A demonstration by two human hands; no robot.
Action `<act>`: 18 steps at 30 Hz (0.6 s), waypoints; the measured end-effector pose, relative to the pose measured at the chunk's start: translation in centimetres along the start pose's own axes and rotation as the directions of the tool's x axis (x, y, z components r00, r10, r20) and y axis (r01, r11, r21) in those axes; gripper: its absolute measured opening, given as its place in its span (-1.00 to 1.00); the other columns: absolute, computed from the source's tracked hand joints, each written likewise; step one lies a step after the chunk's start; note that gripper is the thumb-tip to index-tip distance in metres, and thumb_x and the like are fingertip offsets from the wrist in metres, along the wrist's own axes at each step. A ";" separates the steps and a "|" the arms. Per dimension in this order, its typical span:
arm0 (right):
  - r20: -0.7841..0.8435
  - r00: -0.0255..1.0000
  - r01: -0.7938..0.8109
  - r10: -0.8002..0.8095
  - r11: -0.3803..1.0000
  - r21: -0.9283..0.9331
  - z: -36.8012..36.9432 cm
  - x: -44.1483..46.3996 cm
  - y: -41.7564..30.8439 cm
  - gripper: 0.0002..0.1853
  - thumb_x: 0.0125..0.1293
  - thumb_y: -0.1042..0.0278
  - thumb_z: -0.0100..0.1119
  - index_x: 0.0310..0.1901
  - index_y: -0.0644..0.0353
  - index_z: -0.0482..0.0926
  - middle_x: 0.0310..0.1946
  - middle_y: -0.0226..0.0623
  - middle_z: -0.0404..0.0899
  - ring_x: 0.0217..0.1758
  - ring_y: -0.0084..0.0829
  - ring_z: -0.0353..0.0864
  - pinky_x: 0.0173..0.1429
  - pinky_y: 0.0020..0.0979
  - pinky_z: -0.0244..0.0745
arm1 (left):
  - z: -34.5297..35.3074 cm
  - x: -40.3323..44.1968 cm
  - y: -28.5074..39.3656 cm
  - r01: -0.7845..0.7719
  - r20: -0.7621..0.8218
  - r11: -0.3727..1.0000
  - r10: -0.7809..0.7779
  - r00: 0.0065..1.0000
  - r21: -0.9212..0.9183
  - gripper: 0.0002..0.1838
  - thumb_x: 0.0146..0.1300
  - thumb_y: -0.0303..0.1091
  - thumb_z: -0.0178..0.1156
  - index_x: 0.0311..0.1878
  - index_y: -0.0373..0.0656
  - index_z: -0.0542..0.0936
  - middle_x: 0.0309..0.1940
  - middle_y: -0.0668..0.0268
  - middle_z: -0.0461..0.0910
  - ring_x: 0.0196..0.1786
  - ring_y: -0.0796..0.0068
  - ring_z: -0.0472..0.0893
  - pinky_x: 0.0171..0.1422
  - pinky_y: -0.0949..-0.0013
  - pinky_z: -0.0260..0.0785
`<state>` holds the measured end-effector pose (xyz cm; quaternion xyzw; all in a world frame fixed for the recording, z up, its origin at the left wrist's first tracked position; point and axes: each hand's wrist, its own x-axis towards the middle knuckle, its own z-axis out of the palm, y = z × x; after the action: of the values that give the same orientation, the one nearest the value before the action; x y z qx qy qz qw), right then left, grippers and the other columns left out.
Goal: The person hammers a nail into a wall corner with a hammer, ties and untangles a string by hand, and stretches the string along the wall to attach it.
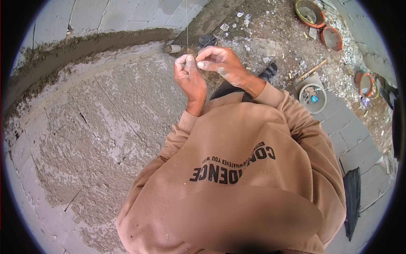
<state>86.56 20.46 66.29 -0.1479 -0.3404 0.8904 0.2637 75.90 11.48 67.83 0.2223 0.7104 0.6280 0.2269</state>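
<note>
Thin pale string (187,26), straight, taut-looking, lower part pinched in left hand (191,79) and right hand (225,67)

- Head view: wide, round-edged, looking from close above the brown fabric sweatshirt (249,135)
- Faces forward and steeply down, with the rubble-strewn brown ground (264,36) farther off

Under even light, a wet mortar band (99,41) borders the rough mortar bed (95,127), with grey tiles (50,19) beyond and rubble-strewn ground (258,31) to its right.
</note>
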 end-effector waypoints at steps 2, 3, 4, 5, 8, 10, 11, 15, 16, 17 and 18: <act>-0.029 0.998 -0.055 0.058 0.994 0.098 -0.1 -0.3 0.1 -0.86 0.35 0.53 0.37 -0.09 0.27 0.67 -0.05 -0.42 0.56 -0.02 -0.59 0.57 0.10 -0.45 0.51 | 0.0 0.1 -0.3 -0.080 -0.008 0.997 0.081 0.997 0.021 -0.94 0.55 -0.43 0.12 -0.04 -0.19 0.52 -0.34 0.45 0.55 -0.44 0.80 0.38 -0.47 0.62 0.12; -0.059 0.997 -0.051 0.056 0.995 0.088 -0.2 -0.4 0.4 -0.87 0.35 0.53 0.36 -0.09 0.27 0.66 -0.06 -0.42 0.56 -0.03 -0.60 0.57 0.09 -0.46 0.51 | -0.1 0.0 -0.2 -0.065 -0.006 0.997 0.065 0.998 0.032 -0.93 0.54 -0.42 0.13 -0.04 -0.20 0.53 -0.32 0.45 0.56 -0.43 0.81 0.39 -0.46 0.62 0.13; -0.089 0.995 -0.047 0.054 0.996 0.079 -0.3 -0.6 0.7 -0.87 0.36 0.53 0.36 -0.09 0.26 0.66 -0.08 -0.43 0.57 -0.05 -0.61 0.57 0.08 -0.46 0.51 | -0.2 -0.1 0.0 -0.049 -0.005 0.998 0.049 0.999 0.043 -0.93 0.54 -0.42 0.14 -0.04 -0.20 0.53 -0.30 0.45 0.56 -0.42 0.81 0.39 -0.46 0.63 0.13; -0.069 0.997 0.038 -0.042 0.998 -0.058 -0.6 -0.7 1.2 -0.87 0.36 0.53 0.36 -0.09 0.25 0.65 -0.09 -0.43 0.58 -0.05 -0.61 0.56 0.08 -0.46 0.51 | -0.4 -0.3 0.2 -0.032 -0.005 0.998 0.032 0.999 0.055 -0.92 0.54 -0.42 0.14 -0.03 -0.21 0.53 -0.29 0.45 0.57 -0.41 0.81 0.39 -0.45 0.63 0.13; -0.006 0.979 0.195 -0.202 0.952 -0.235 -1.4 -0.7 1.5 -0.86 0.37 0.52 0.36 -0.08 0.22 0.63 -0.14 -0.43 0.60 -0.06 -0.62 0.55 0.05 -0.47 0.50 | -0.4 -0.6 0.6 -0.076 0.030 0.996 0.074 0.997 0.041 -0.90 0.54 -0.44 0.14 -0.01 -0.27 0.51 -0.26 0.46 0.52 -0.27 0.78 0.42 -0.28 0.58 0.23; -0.027 0.987 0.154 -0.156 0.986 -0.061 -1.3 -0.8 0.5 -0.86 0.38 0.50 0.35 -0.08 0.22 0.61 -0.16 -0.43 0.60 -0.08 -0.61 0.54 0.03 -0.48 0.49 | -0.8 -0.4 0.1 -0.107 0.036 0.991 0.104 0.994 0.077 -0.90 0.53 -0.41 0.17 -0.03 -0.23 0.53 -0.31 0.48 0.54 -0.42 0.82 0.34 -0.42 0.60 0.14; -0.060 0.991 0.121 -0.121 0.993 -0.004 -1.5 -0.6 0.5 -0.86 0.40 0.49 0.34 -0.07 0.22 0.60 -0.17 -0.42 0.59 -0.10 -0.61 0.54 0.01 -0.49 0.48 | -1.0 -0.4 0.0 -0.122 0.039 0.988 0.119 0.992 0.096 -0.90 0.52 -0.40 0.18 -0.04 -0.21 0.54 -0.34 0.49 0.56 -0.50 0.84 0.30 -0.48 0.61 0.09; -0.096 0.995 0.047 -0.034 0.989 0.142 -2.3 0.5 0.0 -0.88 0.45 0.43 0.29 -0.08 0.22 0.56 -0.20 -0.40 0.60 -0.17 -0.61 0.52 -0.08 -0.51 0.44 | -0.9 -0.7 0.1 -0.006 0.045 0.999 0.004 0.999 0.049 -0.90 0.52 -0.41 0.19 -0.03 -0.21 0.54 -0.38 0.51 0.56 -0.52 0.86 0.29 -0.50 0.61 0.08; -0.090 0.996 0.036 -0.023 0.988 0.148 -2.3 0.7 -0.3 -0.88 0.45 0.43 0.30 -0.09 0.22 0.56 -0.20 -0.41 0.60 -0.18 -0.61 0.53 -0.08 -0.51 0.44 | -0.8 -0.7 0.2 -0.002 0.042 0.999 0.000 0.999 0.037 -0.90 0.52 -0.41 0.19 -0.03 -0.21 0.54 -0.39 0.52 0.56 -0.52 0.86 0.29 -0.50 0.62 0.07; -0.085 0.996 0.023 -0.010 0.988 0.154 -2.1 0.8 -0.6 -0.88 0.45 0.42 0.30 -0.09 0.21 0.56 -0.20 -0.41 0.61 -0.19 -0.62 0.53 -0.09 -0.51 0.44 | -0.8 -0.8 0.2 0.005 0.040 1.000 -0.006 0.999 0.026 -0.90 0.52 -0.41 0.19 -0.03 -0.20 0.54 -0.39 0.52 0.56 -0.52 0.86 0.29 -0.50 0.63 0.07; -0.129 0.991 0.041 -0.028 0.994 0.103 -1.9 1.0 -0.7 -0.86 0.42 0.41 0.33 -0.11 0.21 0.57 -0.23 -0.40 0.62 -0.23 -0.63 0.53 -0.12 -0.52 0.45 | -0.7 -0.8 0.2 -0.003 0.036 1.000 0.003 0.999 0.016 -0.90 0.52 -0.41 0.19 -0.03 -0.21 0.54 -0.40 0.52 0.55 -0.52 0.87 0.29 -0.51 0.63 0.07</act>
<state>86.85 22.45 65.28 -0.1845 -0.2777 0.8911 0.3077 76.13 10.47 68.16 0.2364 0.7110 0.6185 0.2367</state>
